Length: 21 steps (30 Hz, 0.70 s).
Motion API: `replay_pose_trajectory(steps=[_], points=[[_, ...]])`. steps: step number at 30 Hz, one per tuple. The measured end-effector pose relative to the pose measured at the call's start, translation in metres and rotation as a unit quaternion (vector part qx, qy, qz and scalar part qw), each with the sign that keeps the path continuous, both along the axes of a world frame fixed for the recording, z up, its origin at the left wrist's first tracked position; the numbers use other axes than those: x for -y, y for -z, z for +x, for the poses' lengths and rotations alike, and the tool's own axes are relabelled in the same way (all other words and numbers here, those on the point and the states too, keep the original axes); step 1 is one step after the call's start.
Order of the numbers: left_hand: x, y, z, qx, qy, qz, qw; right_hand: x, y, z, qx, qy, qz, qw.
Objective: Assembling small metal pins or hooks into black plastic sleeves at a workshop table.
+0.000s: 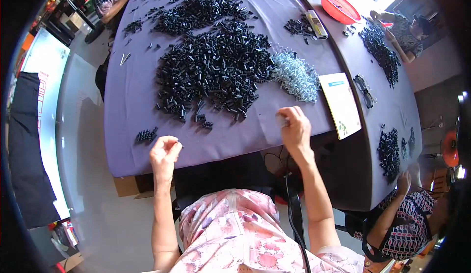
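Note:
My left hand (164,154) is closed in a pinch just over the near edge of the table, with a small dark piece showing at its fingertips. Close to it lies a neat cluster of black parts (146,135). My right hand (297,132) is raised above the table edge, its fingers curled around something small and greyish that I cannot make out. Beyond it sits a heap of small shiny, clear-looking pieces (296,76). Between and beyond my hands spreads a large heap of short black cylindrical parts (211,69).
A purple cloth covers the table (132,150). Right of the shiny heap lie a pale booklet (340,104) and black-framed glasses (364,91). A red basket (340,6) stands farther back. Other people work at the far left, far right and near right. A dark cable (289,204) hangs before me.

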State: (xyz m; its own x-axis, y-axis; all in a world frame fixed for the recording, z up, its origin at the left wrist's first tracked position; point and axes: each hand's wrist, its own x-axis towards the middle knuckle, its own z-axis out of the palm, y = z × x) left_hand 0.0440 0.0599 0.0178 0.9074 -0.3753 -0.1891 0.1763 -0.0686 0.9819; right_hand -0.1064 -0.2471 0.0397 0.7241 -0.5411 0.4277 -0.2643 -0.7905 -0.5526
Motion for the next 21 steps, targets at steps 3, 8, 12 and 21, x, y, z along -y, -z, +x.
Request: replay_pose_trajectory(steps=[3,8,12,21], points=[[-0.014,0.010,0.014,0.162,-0.041,0.119,0.979,0.022,0.010,-0.005,-0.106,0.092,-0.059,0.988],[-0.011,0.003,0.019,0.243,-0.064,0.235,0.939,0.032,0.022,-0.007,-0.136,0.077,-0.044,0.987],[-0.003,-0.010,0.013,0.304,-0.066,0.292,0.904,0.029,0.018,-0.005,-0.124,0.048,-0.050,0.990],[0.093,-0.021,-0.048,0.172,0.075,0.053,0.981,-0.002,-0.003,-0.003,-0.021,-0.097,0.310,0.945]])
